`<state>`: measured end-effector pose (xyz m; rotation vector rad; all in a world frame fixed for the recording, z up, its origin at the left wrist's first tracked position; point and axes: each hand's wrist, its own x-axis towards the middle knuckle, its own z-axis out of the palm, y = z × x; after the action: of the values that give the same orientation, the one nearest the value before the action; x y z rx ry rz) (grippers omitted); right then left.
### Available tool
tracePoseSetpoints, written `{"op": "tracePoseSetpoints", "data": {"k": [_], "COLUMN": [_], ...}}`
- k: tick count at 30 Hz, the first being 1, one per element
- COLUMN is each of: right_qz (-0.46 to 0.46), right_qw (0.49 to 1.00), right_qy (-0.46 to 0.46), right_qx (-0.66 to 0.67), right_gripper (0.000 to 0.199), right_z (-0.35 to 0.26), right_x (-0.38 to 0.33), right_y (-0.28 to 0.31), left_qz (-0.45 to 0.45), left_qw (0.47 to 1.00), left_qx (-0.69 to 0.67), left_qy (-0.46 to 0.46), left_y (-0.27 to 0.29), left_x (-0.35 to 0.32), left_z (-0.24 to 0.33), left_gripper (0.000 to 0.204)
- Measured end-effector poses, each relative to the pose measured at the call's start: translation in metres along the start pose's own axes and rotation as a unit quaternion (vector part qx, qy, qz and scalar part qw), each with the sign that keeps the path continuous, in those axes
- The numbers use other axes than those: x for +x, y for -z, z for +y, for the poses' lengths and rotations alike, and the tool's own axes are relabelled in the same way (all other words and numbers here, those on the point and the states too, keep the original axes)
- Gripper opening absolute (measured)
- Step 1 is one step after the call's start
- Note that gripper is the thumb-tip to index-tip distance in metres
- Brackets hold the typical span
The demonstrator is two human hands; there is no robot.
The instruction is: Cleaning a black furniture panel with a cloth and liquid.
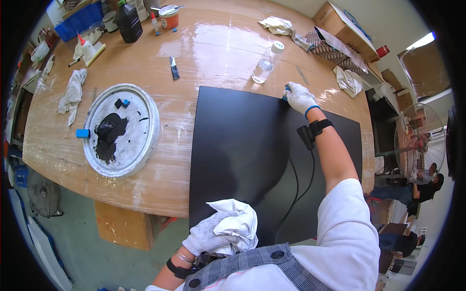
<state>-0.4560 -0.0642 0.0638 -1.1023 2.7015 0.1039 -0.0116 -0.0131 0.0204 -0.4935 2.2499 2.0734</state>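
Observation:
A flat black panel (233,145) lies on the wrapped table in front of me. My right hand (300,98), in a white knit glove, is at the panel's far edge. Its fingers are closed round a small blue piece (287,88), mostly hidden by the glove. Near my body, over the panel's near left corner, my left hand (209,234) is gloved too and grips a crumpled white cloth (238,223). A clear bottle with a white cap (264,65) stands just beyond the panel. On the left, a round white lid (151,140) carries black paste (110,136) and a blue block (83,133).
A black-and-silver strip (174,68) lies mid-table. Behind are a dark jug (129,23), an orange-and-white tub (169,19) and a red-tipped glue bottle (86,47). Rags (347,81) and a cardboard box (342,30) sit at the right. A cable hangs from my right wrist across the panel.

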Motion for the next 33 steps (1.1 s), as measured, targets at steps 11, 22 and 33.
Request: {"op": "tracePoseSetpoints", "data": {"k": [11, 22, 33], "right_qz": [0.004, 0.007, 0.016], "right_qw": [0.993, 0.968, 0.992], "right_qy": [0.116, 0.208, 0.088], "right_qx": [0.025, 0.137, 0.090], "right_gripper": [0.034, 0.036, 0.033], "right_z": [0.048, 0.056, 0.226], "right_x": [0.012, 0.025, 0.005], "right_y": [-0.006, -0.020, -0.003], "left_qz": [0.115, 0.193, 0.225], "left_qw": [0.990, 0.951, 0.924], "left_qx": [0.026, 0.192, 0.306], "left_qy": [0.081, 0.149, 0.043], "left_y": [-0.025, -0.106, -0.133], "left_x": [-0.011, 0.052, 0.154], "left_z": [0.001, 0.059, 0.099], "left_gripper": [0.062, 0.068, 0.068]}}
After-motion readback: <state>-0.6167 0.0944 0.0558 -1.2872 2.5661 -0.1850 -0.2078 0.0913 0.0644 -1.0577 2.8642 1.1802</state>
